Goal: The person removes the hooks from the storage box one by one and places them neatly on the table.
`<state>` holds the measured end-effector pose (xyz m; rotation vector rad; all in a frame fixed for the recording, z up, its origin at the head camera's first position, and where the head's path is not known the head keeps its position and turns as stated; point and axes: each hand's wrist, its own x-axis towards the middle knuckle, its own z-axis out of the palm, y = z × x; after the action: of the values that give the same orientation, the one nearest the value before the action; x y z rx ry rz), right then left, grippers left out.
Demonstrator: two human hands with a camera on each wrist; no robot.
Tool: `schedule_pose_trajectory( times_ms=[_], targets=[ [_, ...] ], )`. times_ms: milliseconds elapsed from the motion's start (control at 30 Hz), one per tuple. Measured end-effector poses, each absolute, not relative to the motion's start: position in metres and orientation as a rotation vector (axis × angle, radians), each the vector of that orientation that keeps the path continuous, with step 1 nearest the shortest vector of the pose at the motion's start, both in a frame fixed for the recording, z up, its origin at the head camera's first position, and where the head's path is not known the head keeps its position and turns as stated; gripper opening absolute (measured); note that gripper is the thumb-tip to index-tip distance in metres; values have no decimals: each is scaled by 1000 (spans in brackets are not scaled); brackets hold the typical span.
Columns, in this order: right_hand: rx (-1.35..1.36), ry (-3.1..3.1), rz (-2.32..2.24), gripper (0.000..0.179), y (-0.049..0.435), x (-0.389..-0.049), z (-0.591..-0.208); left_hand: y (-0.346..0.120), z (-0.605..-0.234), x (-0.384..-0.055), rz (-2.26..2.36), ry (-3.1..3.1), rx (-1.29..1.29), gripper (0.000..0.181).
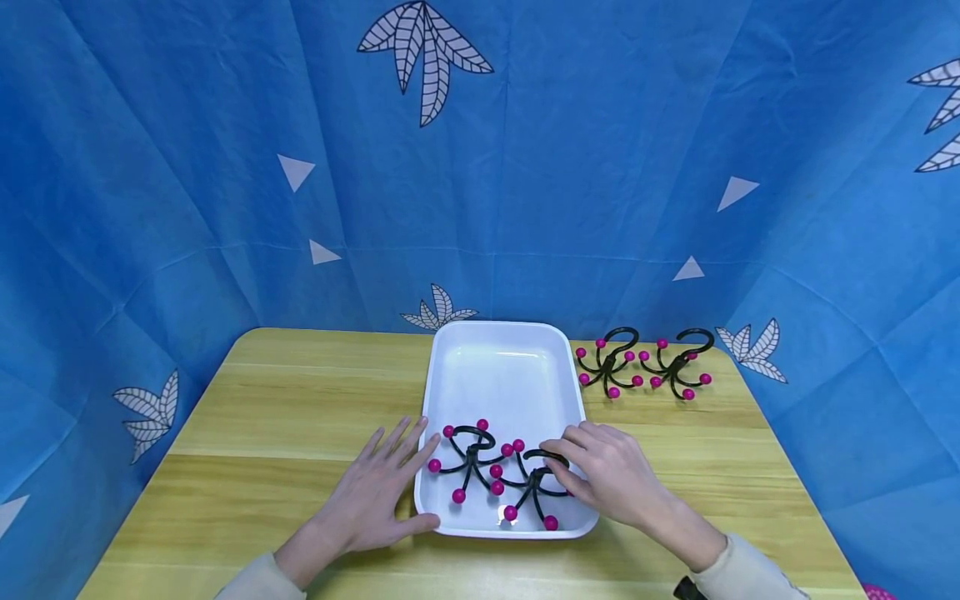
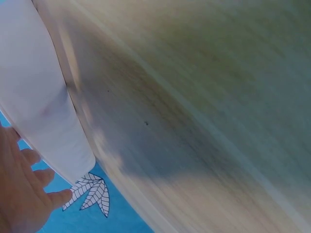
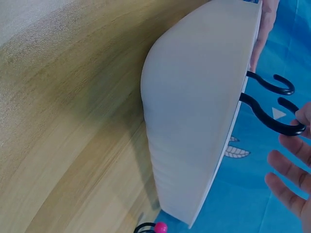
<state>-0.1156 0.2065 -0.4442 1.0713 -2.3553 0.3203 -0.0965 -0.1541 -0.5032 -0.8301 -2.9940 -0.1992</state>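
A white tray holds two black multi-arm hooks tipped with pink balls in its near half. My right hand pinches the curved top of the right-hand hook between thumb and fingers, as the right wrist view also shows at the black hook end. Beside it in the tray lies the other hook, not held. With fingers spread and straight, my left hand rests against the tray's left rim. In the left wrist view, that hand appears beside the tray's white outer wall.
Two more black hooks with pink balls, one beside the tray and another farther right, lie at the table's back right. A blue patterned cloth hangs behind and around the wooden table.
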Motion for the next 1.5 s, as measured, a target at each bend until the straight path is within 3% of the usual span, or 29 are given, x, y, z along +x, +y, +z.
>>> schedule_pose_trajectory(
  times_ms=[800,1033,1167,1333,1500],
  targets=[
    [1116,-2363,397,26,212,-115,-420,-154,-503,-96,-202,-2987,-830,104],
    [1112,-2327,369,9,217,-116,-406,-155,-503,-96,-185,-2977,-834,104],
    [1096,-2339,363,26,221,-117,-397,-155,-503,-97,-188,-2986,-828,104],
    [1068,-2327,336,27,228,-118,-384,-155,-503,-96,-193,-2995,-826,104],
    [1045,-2292,303,48,237,-121,-373,-155,-502,-96,-184,-2984,-828,104]
  ],
)
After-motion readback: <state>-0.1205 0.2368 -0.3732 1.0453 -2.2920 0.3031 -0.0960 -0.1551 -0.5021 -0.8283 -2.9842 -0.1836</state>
